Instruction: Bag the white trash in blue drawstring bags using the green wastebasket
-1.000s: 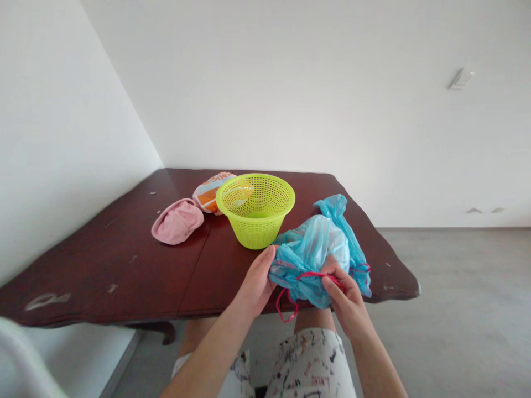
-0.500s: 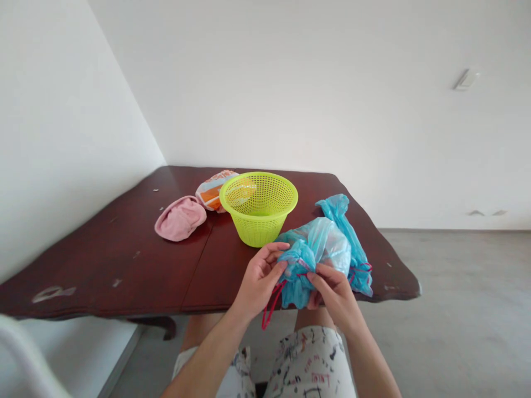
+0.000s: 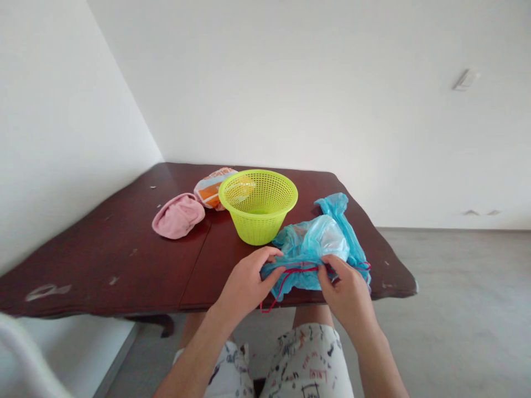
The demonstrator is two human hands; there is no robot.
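Observation:
A translucent blue drawstring bag (image 3: 307, 243) lies at the table's front edge with something inside that I cannot make out. Its mouth faces me, and a red drawstring (image 3: 286, 279) runs along it, with a loop hanging over the edge. My left hand (image 3: 249, 276) is closed on the left side of the mouth. On the right side, my right hand (image 3: 346, 282) pinches the bag between thumb and fingers. Just behind the bag stands a yellow-green plastic basket (image 3: 259, 226). A second blue bag (image 3: 350, 237) lies to the right, partly hidden.
On the dark wooden table (image 3: 136, 243), a pink cloth hat (image 3: 179, 215) lies left of the basket. Behind it is an orange-and-white plastic bag (image 3: 209, 190). The wall runs along the table's back. My knees are under the front edge.
The bag's bunched mouth has been spread flat and wide. My hands have moved apart, the left one to the left and the right one to the right.

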